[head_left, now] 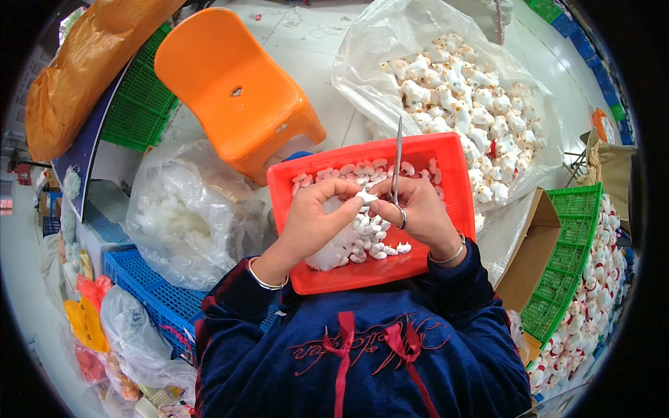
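Observation:
Above a red plastic tray [313, 284], my left hand [320, 212] and my right hand [417, 211] meet at a small white stuffed-looking fabric piece [366, 197]. The fingertips of both pinch it. Hooked in my right hand is a slim steel tool with ring handles [398, 150], like scissors or forceps; its long end points up and away from the piece. Inside the tray, flat white pieces [364, 168] line the far side. Plump small white pieces [376, 247] lie nearer me, beside a clump of white stuffing [331, 252].
An orange plastic chair [233, 90] stands beyond the tray. To its right sits a large clear bag [362, 66] of white stuffed toys [460, 97]. A bag of stuffing [188, 223] and blue crate [150, 282] are at left; a cardboard box [526, 258] and green crate [575, 251] at right.

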A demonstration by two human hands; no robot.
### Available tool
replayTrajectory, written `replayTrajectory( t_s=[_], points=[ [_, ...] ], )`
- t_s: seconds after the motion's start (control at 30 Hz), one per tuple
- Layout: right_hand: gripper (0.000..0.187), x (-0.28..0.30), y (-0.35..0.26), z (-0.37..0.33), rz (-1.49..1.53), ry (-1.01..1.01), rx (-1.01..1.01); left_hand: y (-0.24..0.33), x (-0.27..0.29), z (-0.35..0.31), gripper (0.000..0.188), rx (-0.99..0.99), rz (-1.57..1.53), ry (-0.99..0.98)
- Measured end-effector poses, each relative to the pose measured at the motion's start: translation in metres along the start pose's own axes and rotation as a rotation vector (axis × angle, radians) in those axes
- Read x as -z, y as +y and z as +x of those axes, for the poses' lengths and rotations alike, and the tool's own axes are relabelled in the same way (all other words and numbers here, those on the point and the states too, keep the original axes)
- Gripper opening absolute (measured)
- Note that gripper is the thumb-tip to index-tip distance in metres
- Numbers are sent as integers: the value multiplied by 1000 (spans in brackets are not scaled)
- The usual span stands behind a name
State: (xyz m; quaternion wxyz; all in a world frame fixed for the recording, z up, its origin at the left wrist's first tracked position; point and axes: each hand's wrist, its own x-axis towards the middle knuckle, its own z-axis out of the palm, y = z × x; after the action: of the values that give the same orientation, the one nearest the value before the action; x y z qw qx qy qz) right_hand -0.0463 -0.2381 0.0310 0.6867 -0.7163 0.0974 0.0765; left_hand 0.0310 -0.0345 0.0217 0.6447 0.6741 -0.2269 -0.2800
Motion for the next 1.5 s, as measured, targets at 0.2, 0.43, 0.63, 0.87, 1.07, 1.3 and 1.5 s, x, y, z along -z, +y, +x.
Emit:
replayTrajectory(
  t_s=[0.2, 0.43, 0.63, 0.87, 1.07, 1.3, 1.5],
  points=[
    [25, 5, 0, -8, 255, -155, -105, -6, 7, -2, 13, 255, -428, -226],
    [44, 88, -34, -35, -580, -28, -75, -1, 23, -5, 20, 78, 245, -171],
    [38, 136, -58, -58, -441, 184, -49, 13, 20, 13, 26, -18, 380, -212],
    [37, 141, -27, -65, -103, 234, 88, 14, -59, 65, 28, -152, 753, -545],
    [36, 140, 4, -58, 32, 404, 286, -42, -140, 101, 34, -61, 840, -522],
    [27, 141, 27, -61, 153, 418, 252, -78, -152, 95, 27, -161, 1001, -536],
    [23, 147, 45, -70, 256, 382, 258, -63, -103, 99, 19, -153, 688, -412]
  ],
)
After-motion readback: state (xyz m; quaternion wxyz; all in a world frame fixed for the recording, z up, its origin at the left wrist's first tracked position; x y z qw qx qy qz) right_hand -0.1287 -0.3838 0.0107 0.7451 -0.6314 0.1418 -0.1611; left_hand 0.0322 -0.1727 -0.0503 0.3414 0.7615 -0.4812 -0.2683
